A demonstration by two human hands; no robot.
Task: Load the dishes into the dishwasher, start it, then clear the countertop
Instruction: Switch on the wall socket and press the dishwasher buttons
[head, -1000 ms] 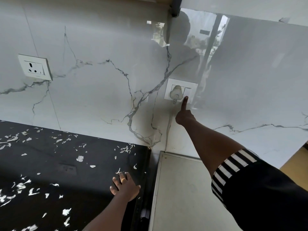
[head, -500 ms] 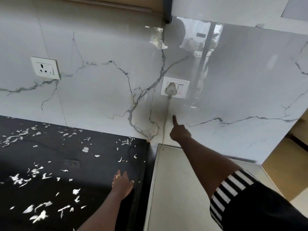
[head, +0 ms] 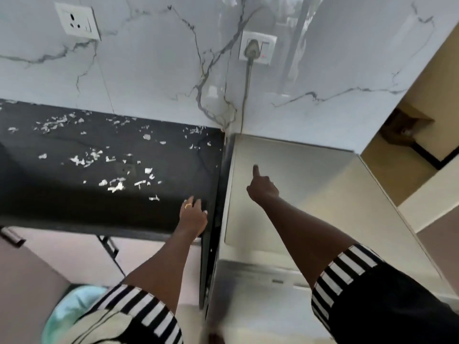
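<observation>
The steel dishwasher stands right of the black countertop, its flat top bare. My right hand hovers over that top, forefinger pointing, other fingers curled, holding nothing. On the wall above, a white socket carries a plug whose cord runs down behind the dishwasher; a red light shows on the switch. My left hand rests flat on the countertop's right front corner, fingers spread, a ring on one finger.
White scraps are scattered over the black countertop. A second, unused socket sits on the marble wall at upper left. Cabinet fronts lie below the counter. A doorway and beige wall open to the right.
My right hand has dropped from the wall switch down to above the dishwasher top. The view has tilted downward. The left hand stays on the counter corner.
</observation>
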